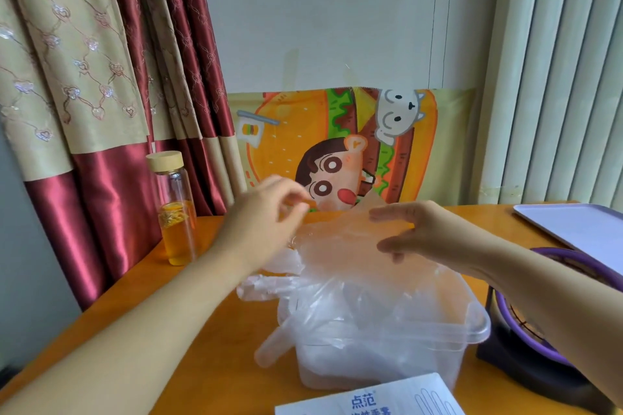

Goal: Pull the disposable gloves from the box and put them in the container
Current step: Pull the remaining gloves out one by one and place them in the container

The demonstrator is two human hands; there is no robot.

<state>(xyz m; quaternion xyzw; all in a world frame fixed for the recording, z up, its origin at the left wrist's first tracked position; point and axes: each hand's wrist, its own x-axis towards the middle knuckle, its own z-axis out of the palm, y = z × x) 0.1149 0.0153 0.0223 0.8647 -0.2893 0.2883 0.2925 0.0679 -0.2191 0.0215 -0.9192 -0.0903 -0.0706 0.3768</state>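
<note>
Here's the glove [337, 246], thin and see-through, stretched out flat in mid-air at the centre of the frame, directly above the container [472, 330]. Both hands have it. The left hand [269, 216], centre-left, has its fingers curled in, and thumb and forefinger look pinched together on the glove's upper left edge. The right hand [418, 232], centre-right, has its fingers reaching leftward over the top edge with the thumb tucked beneath, so the film looks nipped between them. Holding it wide like this probably keeps the flimsy sheet from bunching before it goes down.

Below it, the clear tub sits lower centre with a heap of gloves [354, 313] already in it, some spilling over its left rim towards the middle of the picture. So a good share of the job looks done.

The box [371, 397] peeks in at the bottom edge, just in front of the container, handy for the next pull.

Further out on the orange table [219, 330]: a glass bottle [177, 212] of amber liquid at the left, well apart, a pale tray [580, 229] at the right edge, and a purple-ringed device [526, 347] just beside the tub at the lower right.
</note>
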